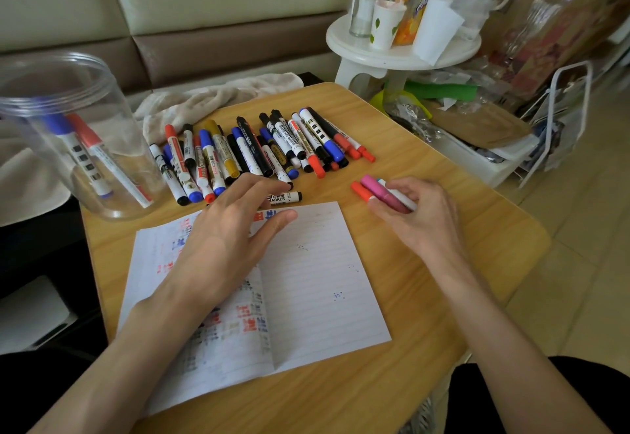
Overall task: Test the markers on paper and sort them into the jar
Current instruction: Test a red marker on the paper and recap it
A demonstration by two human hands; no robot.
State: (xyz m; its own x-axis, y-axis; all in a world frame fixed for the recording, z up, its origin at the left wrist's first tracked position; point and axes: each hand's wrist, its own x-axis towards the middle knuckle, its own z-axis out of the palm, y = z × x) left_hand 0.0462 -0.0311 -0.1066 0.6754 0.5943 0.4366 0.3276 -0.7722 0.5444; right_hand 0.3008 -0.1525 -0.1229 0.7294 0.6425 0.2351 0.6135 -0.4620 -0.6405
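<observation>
Marker bundle gripped by right hand near surface's right edge; paper's far edge part-hidden by spread left hand.

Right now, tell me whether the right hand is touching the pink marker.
Touching. The head view shows the right hand gripping the pink marker, fingers curled round it.

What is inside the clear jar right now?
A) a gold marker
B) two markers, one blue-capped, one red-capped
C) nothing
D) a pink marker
B: inside the clear jar a blue-capped marker and a red-capped marker lean against the wall; the pink marker is gripped in the right hand.
</observation>
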